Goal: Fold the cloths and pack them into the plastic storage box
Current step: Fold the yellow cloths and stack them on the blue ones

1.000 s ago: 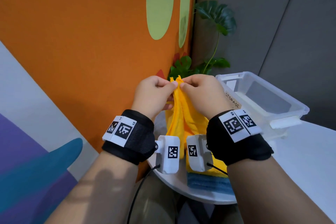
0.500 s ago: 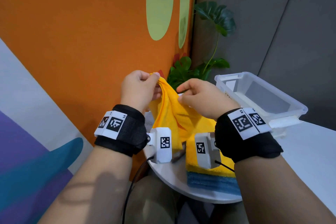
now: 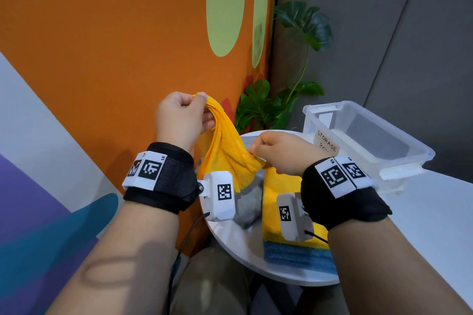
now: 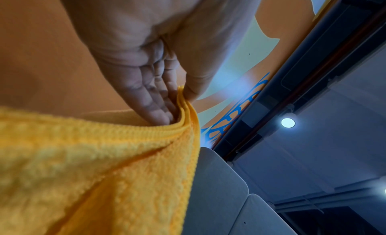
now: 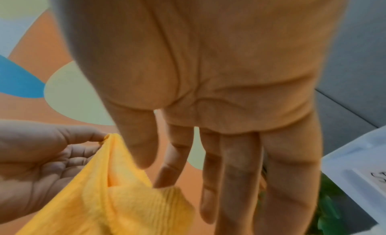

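My left hand (image 3: pixel 184 117) is raised and pinches a corner of a yellow cloth (image 3: pixel 225 146) between thumb and fingers (image 4: pixel 158 113). The cloth (image 4: pixel 104 172) hangs from that corner down to my right hand (image 3: pixel 256 155), which is lower and to the right. There the thumb and index finger (image 5: pixel 144 156) pinch the cloth's (image 5: pixel 104 205) edge, and the other fingers are held straight. The clear plastic storage box (image 3: pixel 320 108) stands open to the right of my hands, with nothing visible inside.
A folded yellow cloth (image 3: pixel 276 186) lies on a folded blue one (image 3: pixel 294 254) on the round white table (image 3: pixel 238 240), beside a crumpled grey cloth (image 3: pixel 249 202). A leafy plant (image 3: pixel 268 107) stands behind. An orange wall runs close along the left.
My hands were pinching the cloth together at its top. The left hand has lifted up and left with its corner; the right hand has moved down and right along the edge.
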Demonstrator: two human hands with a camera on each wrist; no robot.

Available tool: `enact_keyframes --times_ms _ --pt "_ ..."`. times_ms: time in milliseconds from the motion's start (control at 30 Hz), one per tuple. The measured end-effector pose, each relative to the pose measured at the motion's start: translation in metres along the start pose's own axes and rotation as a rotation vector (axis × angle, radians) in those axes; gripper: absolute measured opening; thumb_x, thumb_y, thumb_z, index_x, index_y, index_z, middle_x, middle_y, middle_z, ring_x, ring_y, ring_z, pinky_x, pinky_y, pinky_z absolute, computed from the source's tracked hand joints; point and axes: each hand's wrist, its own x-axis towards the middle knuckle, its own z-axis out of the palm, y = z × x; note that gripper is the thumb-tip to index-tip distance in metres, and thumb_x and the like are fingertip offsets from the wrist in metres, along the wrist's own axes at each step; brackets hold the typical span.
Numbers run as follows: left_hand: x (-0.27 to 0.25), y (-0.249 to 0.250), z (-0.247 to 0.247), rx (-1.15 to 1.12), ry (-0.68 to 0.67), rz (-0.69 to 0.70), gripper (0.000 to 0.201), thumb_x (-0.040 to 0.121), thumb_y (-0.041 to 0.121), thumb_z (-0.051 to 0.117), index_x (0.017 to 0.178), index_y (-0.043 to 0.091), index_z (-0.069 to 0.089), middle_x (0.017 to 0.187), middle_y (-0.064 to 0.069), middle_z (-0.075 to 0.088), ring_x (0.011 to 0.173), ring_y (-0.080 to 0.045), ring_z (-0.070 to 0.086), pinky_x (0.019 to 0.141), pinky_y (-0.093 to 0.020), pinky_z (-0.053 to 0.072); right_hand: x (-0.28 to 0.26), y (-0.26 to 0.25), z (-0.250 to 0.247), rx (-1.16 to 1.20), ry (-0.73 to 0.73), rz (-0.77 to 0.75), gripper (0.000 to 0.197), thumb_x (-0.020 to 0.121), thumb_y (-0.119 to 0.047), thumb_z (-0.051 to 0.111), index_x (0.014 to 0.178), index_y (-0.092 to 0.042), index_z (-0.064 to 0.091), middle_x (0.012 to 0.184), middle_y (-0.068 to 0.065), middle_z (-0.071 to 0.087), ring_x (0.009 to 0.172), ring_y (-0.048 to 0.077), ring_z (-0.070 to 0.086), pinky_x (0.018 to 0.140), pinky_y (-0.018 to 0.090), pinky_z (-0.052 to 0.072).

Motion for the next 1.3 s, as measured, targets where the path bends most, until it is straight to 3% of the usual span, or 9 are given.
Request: enact_keyframes --times_ms 133,233,400,500,667,800,900,1033,1300 --pt "-0.001 0.000 0.002 -0.007 0.005 0.006 0.019 0.095 0.019 0.059 0.079 0.011 0.052 0.076 -0.012 0.065 0.068 -0.020 0.068 0.062 -0.032 0.060 -0.002 -0.005 0.004 0.194 -0.080 0.100 0.014 0.097 -0.020 0.043 0.086 -0.020 0.052 0.094 0.002 0.066 0.082 0.015 0.071 0.074 0.035 0.054" --pt "-0.002 0.000 0.004 -0.015 0.010 0.011 0.018 0.095 0.018 0.059 0.080 0.010 0.052 0.074 -0.012 0.064 0.067 -0.020 0.068 0.063 -0.033 0.060 -0.002 -0.003 0.006 0.208 -0.067 0.078 0.003 0.092 -0.021 0.055 0.091 -0.022 0.052 0.091 0.005 0.069 0.078 0.013 0.072 0.069 0.032 0.053" --pt "0.000 -0.004 0.001 0.001 0.024 0.021 0.017 0.094 0.018 0.059 0.080 0.010 0.053 0.076 -0.012 0.066 0.071 -0.022 0.070 0.066 -0.036 0.060 0.001 0.000 0.005 0.126 0.011 0.089 0.015 0.088 -0.020 0.063 0.102 -0.016 0.059 0.080 0.000 0.064 0.069 0.011 0.066 0.052 0.020 0.042" --pt "0.003 -0.005 -0.003 0.007 0.054 0.029 0.015 0.093 0.018 0.059 0.083 0.009 0.054 0.080 -0.015 0.068 0.074 -0.025 0.072 0.067 -0.039 0.061 0.002 0.003 0.003 0.064 0.140 0.126 0.020 0.086 -0.016 0.060 0.104 -0.006 0.061 0.076 0.004 0.058 0.071 0.017 0.059 0.061 0.028 0.045" --pt "0.006 -0.008 -0.009 0.040 0.085 0.035 0.014 0.091 0.019 0.060 0.084 0.010 0.055 0.081 -0.015 0.070 0.073 -0.024 0.073 0.067 -0.041 0.061 0.002 0.005 -0.001 -0.030 0.332 0.225 0.004 0.085 -0.015 0.056 0.087 -0.018 0.056 0.074 0.001 0.054 0.079 0.021 0.056 0.067 0.031 0.046" --pt "0.006 -0.011 -0.010 0.074 0.092 0.020 0.014 0.093 0.021 0.059 0.086 0.010 0.053 0.084 -0.016 0.070 0.069 -0.022 0.073 0.065 -0.040 0.060 -0.001 0.001 -0.008 0.021 0.283 0.218 0.012 0.085 -0.022 0.061 0.076 -0.020 0.055 0.074 0.005 0.068 0.075 0.019 0.065 0.066 0.029 0.049" --pt "0.006 -0.012 -0.011 0.110 0.098 0.019 0.016 0.094 0.022 0.056 0.084 0.014 0.048 0.082 -0.012 0.068 0.066 -0.020 0.072 0.058 -0.036 0.057 -0.003 0.000 -0.013 0.134 0.226 0.238 0.007 0.086 -0.022 0.064 0.087 -0.022 0.057 0.064 0.000 0.064 0.064 0.012 0.062 0.058 0.023 0.044" --pt "0.002 -0.010 -0.008 0.158 0.060 0.019 0.019 0.096 0.021 0.052 0.081 0.019 0.041 0.084 -0.008 0.063 0.064 -0.017 0.071 0.048 -0.029 0.051 -0.008 -0.002 -0.014 -0.050 0.267 0.200 0.014 0.085 -0.021 0.065 0.097 -0.025 0.059 0.082 -0.004 0.053 0.080 0.014 0.055 0.058 0.023 0.041" --pt "-0.013 -0.004 0.003 0.247 -0.125 0.000 0.021 0.091 0.016 0.056 0.078 0.015 0.040 0.093 -0.021 0.069 0.068 -0.020 0.073 0.046 -0.029 0.051 -0.007 -0.020 0.005 0.091 0.236 -0.048 0.035 0.078 -0.045 0.071 0.091 -0.020 0.050 0.081 -0.006 0.053 0.072 0.010 0.051 0.060 0.027 0.041"
